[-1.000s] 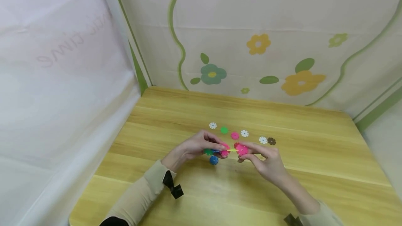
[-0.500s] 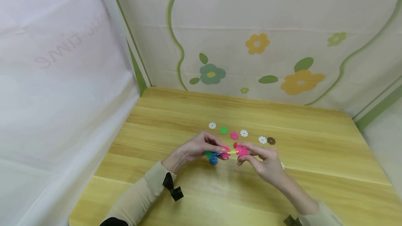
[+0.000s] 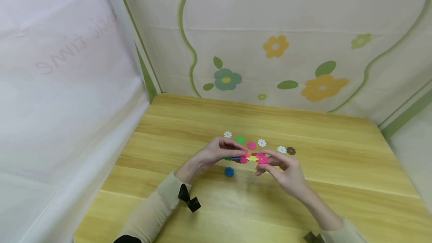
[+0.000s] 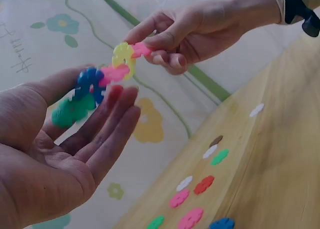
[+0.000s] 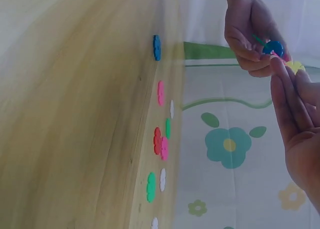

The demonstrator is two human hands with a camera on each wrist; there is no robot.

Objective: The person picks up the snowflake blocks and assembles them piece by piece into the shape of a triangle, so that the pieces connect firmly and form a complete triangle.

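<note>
My left hand and right hand hold a short chain of slotted plastic snowflake discs between them, above the table. In the left wrist view the chain runs from a green disc through a blue disc, a pink disc and a yellow disc to another pink disc. The left thumb and fingers pinch the chain around its blue part, with the green end inside the hand. At the other end, the right thumb and index finger pinch the last pink disc.
Loose discs lie flat on the wooden table beyond the hands, among them white, green, pink and brown ones. A blue disc lies nearer. Printed white cloth walls the back and left.
Both hands have lifted the chain slightly and turned it, so the yellow disc shows more of its face. The left hand has shifted a little up and right, away from the loose blue disc.
</note>
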